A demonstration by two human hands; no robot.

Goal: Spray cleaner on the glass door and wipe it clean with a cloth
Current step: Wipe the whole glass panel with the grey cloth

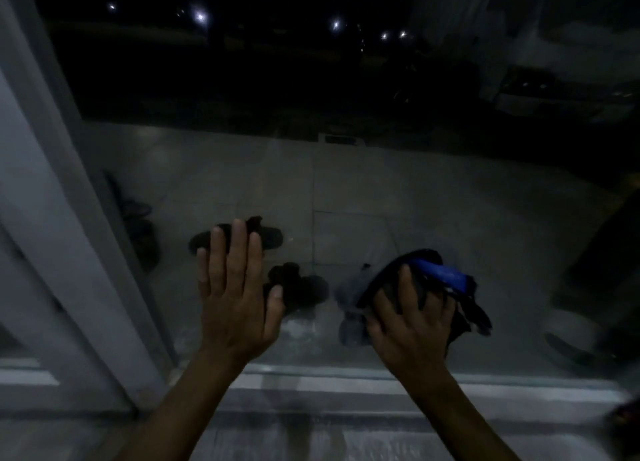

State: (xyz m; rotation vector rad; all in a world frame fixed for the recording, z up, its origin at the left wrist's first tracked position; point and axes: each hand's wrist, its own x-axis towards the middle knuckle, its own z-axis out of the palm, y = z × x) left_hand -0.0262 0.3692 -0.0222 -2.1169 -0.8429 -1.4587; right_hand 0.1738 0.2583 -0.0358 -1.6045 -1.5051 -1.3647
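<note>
Cloth [440, 274] bunched in right grip [414, 322] against glass door [381, 183].

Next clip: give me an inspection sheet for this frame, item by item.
Surface: glass door, dark outside.
Job's things: dark cloth with a blue part, against the glass; no spray bottle seen.
Clutter: dark sandals on the tiled floor beyond the glass.
Hands: left hand flat on the glass, fingers straight; right hand grips the cloth.
Cables: nothing seen.
Surroundings: pale door frame at left, sill below, distant lights.
</note>
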